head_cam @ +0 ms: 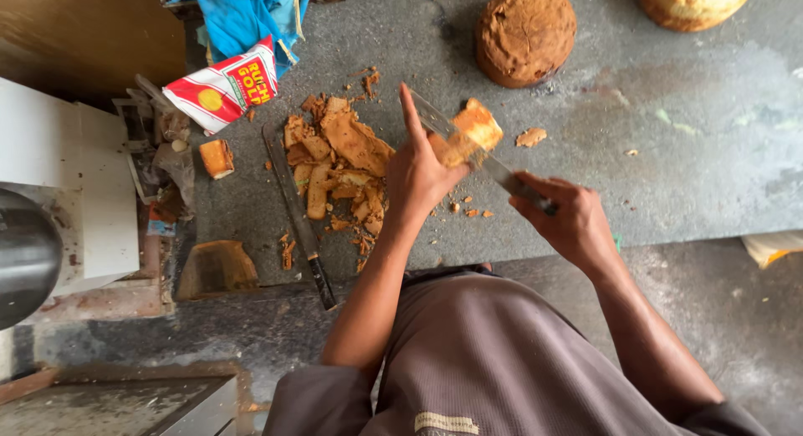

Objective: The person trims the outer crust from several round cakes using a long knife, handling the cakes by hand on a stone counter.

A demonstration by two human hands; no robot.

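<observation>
Right hand [569, 218] gripping knife [481, 156], left hand [418, 172] steadying cake piece [468, 133], crust trimmings [339, 164] beside

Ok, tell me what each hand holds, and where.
Right hand holds a knife by its handle. Left hand steadies a cake slice against the blade, fingers along its side.

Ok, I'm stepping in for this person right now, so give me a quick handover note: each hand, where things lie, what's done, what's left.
Left hand: holds a small piece of cake above the counter, forefinger stretched out.
Right hand: grips the handle of a long knife, with the blade against the piece.
Done, by the look of it: a pile of brown trimmings lies left of the hands, with a second knife beside it.
Left, as far as it shows: a round brown cake and a paler one sit whole at the far edge, untrimmed.
</observation>
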